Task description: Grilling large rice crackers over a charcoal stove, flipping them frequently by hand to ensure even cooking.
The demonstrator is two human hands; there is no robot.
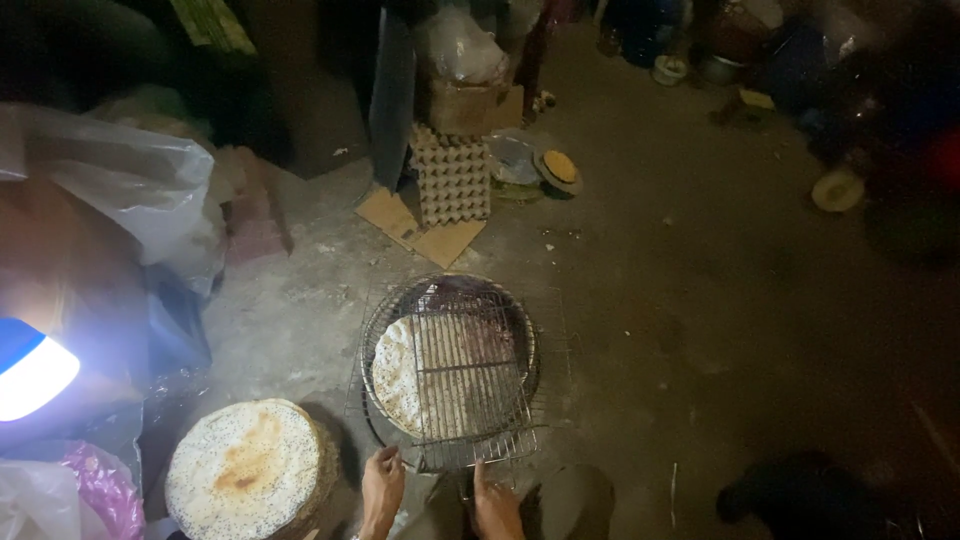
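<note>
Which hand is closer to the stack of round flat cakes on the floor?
Left. The left hand is just right of the stack of round flat cakes; the right hand is farther right, at the wire rack.

I sit on a rough grey concrete floor (690,300). In front of me a round metal basin with a wire grill rack (450,370) stands on it. At my left is a stack of round flat speckled crackers (250,470). Further away lie a grey cardboard egg tray (453,178), flat brown cardboard pieces (420,230), and a big white plastic bag (130,190) at the left.
</note>
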